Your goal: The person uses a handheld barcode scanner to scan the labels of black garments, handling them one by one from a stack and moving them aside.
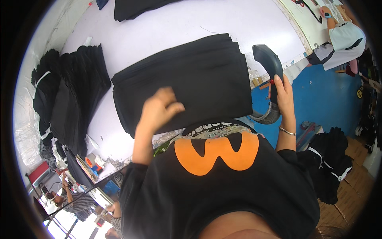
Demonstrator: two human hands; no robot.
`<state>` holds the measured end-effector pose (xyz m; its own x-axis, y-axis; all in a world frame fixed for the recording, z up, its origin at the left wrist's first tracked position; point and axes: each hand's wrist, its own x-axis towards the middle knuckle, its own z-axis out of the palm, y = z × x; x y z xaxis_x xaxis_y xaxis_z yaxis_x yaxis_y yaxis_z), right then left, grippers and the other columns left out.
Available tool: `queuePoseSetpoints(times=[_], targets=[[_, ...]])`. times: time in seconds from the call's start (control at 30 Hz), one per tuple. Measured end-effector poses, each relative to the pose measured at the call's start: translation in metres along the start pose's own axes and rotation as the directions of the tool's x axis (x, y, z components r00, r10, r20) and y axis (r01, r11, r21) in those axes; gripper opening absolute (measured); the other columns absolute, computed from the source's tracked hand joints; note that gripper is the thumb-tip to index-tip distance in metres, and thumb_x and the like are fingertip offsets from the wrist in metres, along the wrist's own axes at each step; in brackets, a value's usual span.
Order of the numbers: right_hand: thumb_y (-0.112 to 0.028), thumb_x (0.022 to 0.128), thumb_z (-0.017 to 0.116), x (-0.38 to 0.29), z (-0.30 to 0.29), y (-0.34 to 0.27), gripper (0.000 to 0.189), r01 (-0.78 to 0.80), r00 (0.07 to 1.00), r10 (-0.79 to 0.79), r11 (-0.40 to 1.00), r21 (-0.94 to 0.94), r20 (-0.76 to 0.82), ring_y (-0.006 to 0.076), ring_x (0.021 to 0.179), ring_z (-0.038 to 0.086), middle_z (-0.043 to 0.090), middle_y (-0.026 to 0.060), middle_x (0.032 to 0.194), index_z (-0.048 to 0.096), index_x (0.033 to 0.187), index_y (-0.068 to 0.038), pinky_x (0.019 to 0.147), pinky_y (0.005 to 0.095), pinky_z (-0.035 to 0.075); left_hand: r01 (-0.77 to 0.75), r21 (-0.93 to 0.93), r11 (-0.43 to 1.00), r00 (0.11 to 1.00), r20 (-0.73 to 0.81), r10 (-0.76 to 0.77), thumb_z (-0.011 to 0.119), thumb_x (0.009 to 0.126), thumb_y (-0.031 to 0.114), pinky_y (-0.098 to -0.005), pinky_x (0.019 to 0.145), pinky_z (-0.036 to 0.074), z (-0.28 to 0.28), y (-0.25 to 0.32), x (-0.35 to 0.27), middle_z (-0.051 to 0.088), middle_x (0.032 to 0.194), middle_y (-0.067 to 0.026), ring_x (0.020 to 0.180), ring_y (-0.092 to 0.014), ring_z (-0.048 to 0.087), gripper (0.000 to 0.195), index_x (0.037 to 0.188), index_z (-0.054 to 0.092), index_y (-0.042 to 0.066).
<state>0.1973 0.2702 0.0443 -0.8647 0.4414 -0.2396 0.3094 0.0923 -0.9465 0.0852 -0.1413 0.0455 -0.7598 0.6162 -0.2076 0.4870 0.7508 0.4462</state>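
A stack of folded black cloth (191,77) lies on the white table before me, its layered edges uneven at the left and right. Above its front left part is my left hand (156,109), slightly blurred, thumb apart from the curled fingers and nothing in it. Whether it touches the cloth is hard to tell. My right hand (283,94) grips a black suction nozzle (268,58) that has a red button. From the nozzle's lower end a grey corrugated hose (265,116) curves down past the table edge. The nozzle's mouth points left, just beside the stack.
Bundled black garments (74,98) rest at the table's left. More dark cloth (137,7) lies at the far edge. A tape roll (89,162) is at lower left. Tied black bundles (325,167) stand at right by cardboard (340,197). Other people work at upper right and lower left.
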Motion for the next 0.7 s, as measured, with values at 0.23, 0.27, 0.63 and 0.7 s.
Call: queuePoseSetpoints(times=[0.23,0.27,0.63,0.7], targets=[[-0.038,0.104,0.059,0.000,-0.025,-0.012,0.038,-0.067,0.990,0.080,0.991,-0.114,0.112,0.0080,0.054,0.052,0.055,0.0001,0.070,0.062,0.116,-0.002,0.050,0.0244,0.043,0.137,0.357,0.924,0.915,-0.404,0.020,0.074,0.074,0.069,-0.0480,0.107,0.038,0.024,-0.062,0.108,0.064,0.118,-0.0152,0.114,-0.035,0.059,0.085,0.127,0.063,0.003],[-0.038,0.104,0.059,0.002,-0.030,-0.009,0.039,-0.076,0.982,0.100,0.986,-0.145,0.162,0.0078,0.054,0.052,0.055,0.0001,0.071,0.062,0.118,-0.002,0.051,0.0243,0.044,0.152,0.350,0.924,0.909,-0.417,0.008,0.074,0.075,0.069,-0.0473,0.104,0.040,0.034,-0.061,0.106,0.065,0.113,-0.0140,0.110,-0.034,0.059,0.083,0.125,0.064,0.004],[-0.041,0.102,0.059,0.069,-0.029,-0.029,0.043,-0.012,0.915,0.114,0.966,-0.257,0.387,0.0167,0.056,0.059,0.059,0.0075,0.066,0.061,0.101,0.002,0.055,0.0323,0.047,0.216,0.328,0.920,0.860,-0.511,-0.020,0.076,0.073,0.068,-0.0408,0.085,0.042,0.077,-0.042,0.039,0.064,0.091,-0.0059,0.089,-0.027,0.061,0.068,0.104,0.069,0.007],[-0.044,0.101,0.060,0.056,-0.012,-0.020,0.047,0.262,0.888,0.001,0.820,-0.508,0.460,0.0336,0.066,0.067,0.065,0.0196,0.071,0.061,0.104,0.003,0.064,0.0415,0.052,0.212,0.347,0.914,0.856,-0.516,-0.003,0.074,0.075,0.067,-0.0408,0.085,0.043,0.075,-0.043,0.042,0.064,0.092,-0.0058,0.090,-0.027,0.062,0.067,0.104,0.069,0.008]])
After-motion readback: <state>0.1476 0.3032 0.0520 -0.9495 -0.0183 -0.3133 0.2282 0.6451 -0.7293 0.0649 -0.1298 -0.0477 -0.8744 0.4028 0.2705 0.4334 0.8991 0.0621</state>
